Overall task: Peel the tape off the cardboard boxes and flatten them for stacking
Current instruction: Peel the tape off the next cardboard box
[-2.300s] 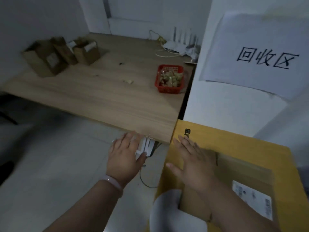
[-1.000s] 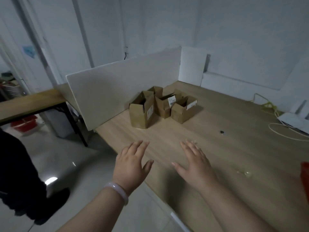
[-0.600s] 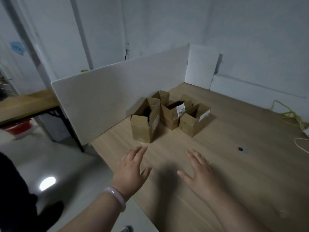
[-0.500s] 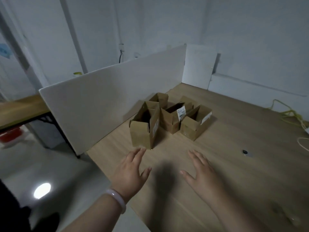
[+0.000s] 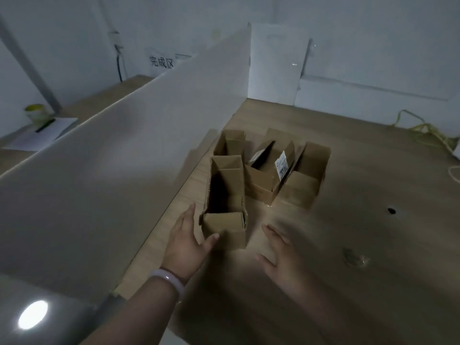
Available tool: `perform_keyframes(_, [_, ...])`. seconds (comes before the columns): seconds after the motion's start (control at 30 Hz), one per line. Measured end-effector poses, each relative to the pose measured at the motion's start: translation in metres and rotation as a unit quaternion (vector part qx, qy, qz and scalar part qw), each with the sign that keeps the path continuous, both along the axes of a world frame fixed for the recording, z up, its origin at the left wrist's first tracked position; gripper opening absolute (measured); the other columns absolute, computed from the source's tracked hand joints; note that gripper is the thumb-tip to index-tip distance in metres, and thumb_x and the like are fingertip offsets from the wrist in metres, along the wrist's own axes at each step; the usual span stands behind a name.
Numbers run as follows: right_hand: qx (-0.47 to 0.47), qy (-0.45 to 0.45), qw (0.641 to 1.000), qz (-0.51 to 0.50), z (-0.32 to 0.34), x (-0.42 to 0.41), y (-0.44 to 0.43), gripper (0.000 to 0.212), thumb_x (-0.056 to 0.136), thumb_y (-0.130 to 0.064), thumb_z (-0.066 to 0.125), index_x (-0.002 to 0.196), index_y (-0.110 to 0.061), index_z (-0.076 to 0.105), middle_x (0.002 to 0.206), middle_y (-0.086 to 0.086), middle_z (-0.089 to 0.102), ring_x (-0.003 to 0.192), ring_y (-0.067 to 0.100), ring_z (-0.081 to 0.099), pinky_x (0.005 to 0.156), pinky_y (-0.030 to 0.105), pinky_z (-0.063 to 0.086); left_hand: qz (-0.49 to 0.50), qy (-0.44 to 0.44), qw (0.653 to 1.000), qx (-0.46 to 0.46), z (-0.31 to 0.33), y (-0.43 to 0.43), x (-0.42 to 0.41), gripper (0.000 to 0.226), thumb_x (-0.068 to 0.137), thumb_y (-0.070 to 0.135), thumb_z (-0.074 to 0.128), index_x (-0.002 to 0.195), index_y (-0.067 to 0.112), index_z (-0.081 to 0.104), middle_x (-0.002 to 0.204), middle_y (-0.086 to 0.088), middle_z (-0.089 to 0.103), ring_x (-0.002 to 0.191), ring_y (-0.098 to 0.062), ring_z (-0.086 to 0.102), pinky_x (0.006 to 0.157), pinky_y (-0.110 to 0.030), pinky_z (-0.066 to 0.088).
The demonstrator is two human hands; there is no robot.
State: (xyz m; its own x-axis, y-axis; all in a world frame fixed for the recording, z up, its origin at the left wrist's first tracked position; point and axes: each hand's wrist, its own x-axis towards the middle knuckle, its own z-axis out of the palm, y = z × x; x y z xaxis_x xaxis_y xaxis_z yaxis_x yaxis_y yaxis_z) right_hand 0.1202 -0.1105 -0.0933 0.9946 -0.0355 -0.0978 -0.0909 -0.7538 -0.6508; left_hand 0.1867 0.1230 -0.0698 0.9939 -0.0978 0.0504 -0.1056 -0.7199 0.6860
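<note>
On the light wooden bench (image 5: 373, 170), the left hand (image 5: 185, 241), grip spread, touches the nearest open brown cardboard box (image 5: 224, 226); the right hand (image 5: 278, 255), grip spread, hovers just right of it.

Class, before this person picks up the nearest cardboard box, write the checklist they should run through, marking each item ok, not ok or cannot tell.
1. Both hands free: ok. The left hand and right hand are open and hold nothing.
2. Nearest box lies between the hands: ok.
3. Its top flaps are open: ok.
4. Tape left on it: cannot tell; none shows from this view.
5. It stands apart from the labelled box behind it: cannot tell.
</note>
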Motion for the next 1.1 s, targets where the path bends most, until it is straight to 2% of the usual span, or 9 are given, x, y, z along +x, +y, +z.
perform_keyframes(0.17, [0.033, 0.081, 0.996, -0.004, -0.007, 0.035, 0.021, 0.085, 0.088, -0.050, 0.059, 0.152, -0.035, 0.005, 0.159, -0.007, 0.014, 0.145, 0.016, 0.017, 0.115, 0.037, 0.027, -0.018, 0.139, 0.981, -0.135, -0.017, -0.005, 0.031, 0.099, 0.075, 0.035, 0.076, 0.150, 0.031, 0.011, 0.151, 0.005, 0.032, 0.135, -0.016, 0.035, 0.108, -0.033, 0.033])
perform_keyframes(0.3, [0.177, 0.158, 0.968, -0.083, -0.009, 0.054, 0.025, 0.090, 0.083, -0.054, 0.064, 0.151, -0.036, 0.008, 0.157, -0.004, 0.021, 0.140, 0.022, 0.029, 0.109, 0.043, 0.036, -0.070, 0.150, 0.968, -0.187, -0.018, -0.012, 0.024, 0.069, 0.081, 0.023, 0.072, 0.133, 0.047, 0.035, 0.118, 0.042, 0.048, 0.109, 0.014, 0.050, 0.086, -0.012, 0.047])
perform_keyframes(0.4, [0.221, 0.159, 0.947, -0.172, -0.010, 0.049, 0.015, 0.093, 0.067, -0.069, 0.068, 0.144, -0.038, 0.026, 0.142, -0.006, 0.041, 0.117, 0.017, 0.046, 0.090, 0.034, 0.041, -0.115, 0.148, 0.965, -0.186, -0.016, -0.021, 0.012, 0.064, 0.084, 0.018, 0.068, 0.138, 0.035, 0.038, 0.125, 0.022, 0.049, 0.113, 0.002, 0.052, 0.097, -0.023, 0.047])
perform_keyframes(0.53, [0.227, 0.107, 0.933, -0.259, -0.007, 0.023, -0.018, 0.114, 0.050, -0.093, 0.053, 0.145, -0.035, 0.031, 0.141, -0.005, 0.046, 0.127, 0.024, 0.047, 0.098, 0.036, 0.037, -0.212, 0.154, 0.956, -0.135, -0.017, -0.029, -0.009, 0.064, 0.087, 0.023, 0.058, 0.145, 0.032, 0.034, 0.132, 0.010, 0.049, 0.114, 0.008, 0.048, 0.100, -0.014, 0.039])
perform_keyframes(0.7, [0.246, 0.036, 0.921, -0.299, 0.007, 0.002, -0.050, 0.047, 0.080, -0.058, 0.060, 0.118, -0.029, 0.060, 0.115, -0.008, 0.064, 0.110, 0.015, 0.058, 0.089, 0.029, 0.040, -0.143, 0.063, 0.973, -0.170, -0.015, -0.039, 0.021, 0.051, 0.088, 0.007, 0.060, 0.132, 0.029, 0.048, 0.128, -0.001, 0.053, 0.109, -0.006, 0.056, 0.096, -0.028, 0.049])
perform_keyframes(0.83, [0.244, 0.005, 0.922, -0.300, 0.005, -0.002, -0.064, 0.031, 0.091, -0.030, 0.063, 0.120, -0.021, 0.062, 0.104, -0.012, 0.065, 0.090, -0.007, 0.058, 0.077, 0.008, 0.044, -0.079, 0.152, 0.964, -0.205, -0.017, -0.041, 0.068, 0.088, 0.078, 0.012, 0.074, 0.149, 0.028, 0.023, 0.145, 0.000, 0.033, 0.127, -0.016, 0.042, 0.102, -0.043, 0.044])
perform_keyframes(0.97, [0.238, 0.079, 0.919, -0.306, -0.024, -0.016, -0.060, 0.033, 0.091, -0.044, 0.057, 0.122, -0.032, 0.059, 0.113, -0.010, 0.063, 0.113, 0.013, 0.058, 0.101, 0.040, 0.045, -0.146, 0.194, 0.947, -0.209, -0.023, -0.046, 0.081, 0.071, 0.076, 0.008, 0.076, 0.131, 0.033, 0.039, 0.120, 0.015, 0.050, 0.107, 0.003, 0.050, 0.084, -0.011, 0.045])
perform_keyframes(1.03, [0.243, 0.127, 0.913, -0.301, -0.041, -0.029, -0.054, 0.049, 0.083, -0.056, 0.055, 0.129, -0.040, 0.052, 0.114, -0.015, 0.062, 0.113, 0.013, 0.058, 0.101, 0.041, 0.045, -0.144, 0.197, 0.943, -0.228, -0.029, -0.049, 0.076, 0.060, 0.075, 0.003, 0.076, 0.117, 0.033, 0.046, 0.106, 0.017, 0.056, 0.089, 0.013, 0.058, 0.064, 0.000, 0.044])
perform_keyframes(1.1, [0.227, 0.143, 0.922, -0.280, -0.057, -0.044, -0.049, 0.070, 0.075, -0.058, 0.056, 0.140, -0.039, 0.041, 0.117, -0.022, 0.061, 0.107, 0.003, 0.058, 0.094, 0.031, 0.048, -0.148, 0.215, 0.936, -0.234, -0.038, -0.051, 0.065, 0.052, 0.074, 0.004, 0.077, 0.110, 0.031, 0.051, 0.101, 0.016, 0.060, 0.088, 0.010, 0.061, 0.065, -0.003, 0.046])
